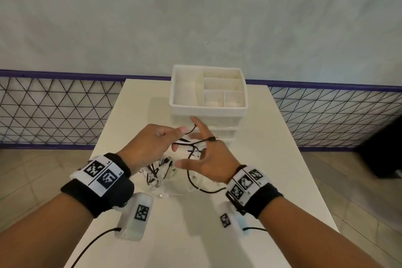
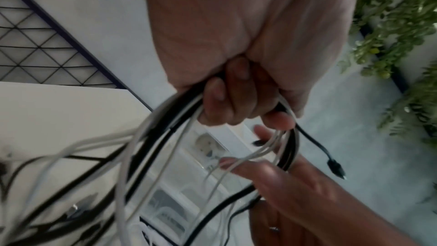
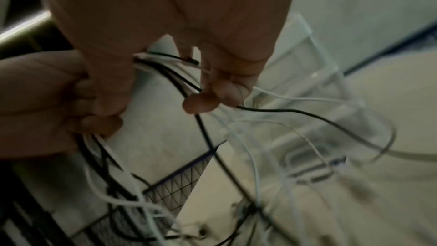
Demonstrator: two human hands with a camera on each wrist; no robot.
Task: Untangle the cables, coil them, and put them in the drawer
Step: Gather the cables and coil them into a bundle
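A tangle of black and white cables [image 1: 161, 172] lies on the white table [image 1: 272, 180] in front of a white drawer unit [image 1: 208, 108]. My left hand [image 1: 176, 137] grips a bundle of black and white strands [image 2: 165, 119] lifted from the tangle, fingers curled round it. My right hand [image 1: 206, 156] is just right of it with fingers spread and pushed through the loops [image 2: 286, 149]. A black cable end with its plug [image 1: 214, 138] sticks out past my right fingers. The unit's open top tray holds several empty compartments. Its drawers below are mostly hidden behind my hands.
A black loop of cable [image 1: 202, 189] trails toward the table's near right. A wire-mesh fence [image 1: 54, 111] with a purple rail runs behind the table, before a grey wall. A dark object [image 1: 380, 148] stands on the floor at right. Green foliage [image 2: 402, 25] shows in the left wrist view.
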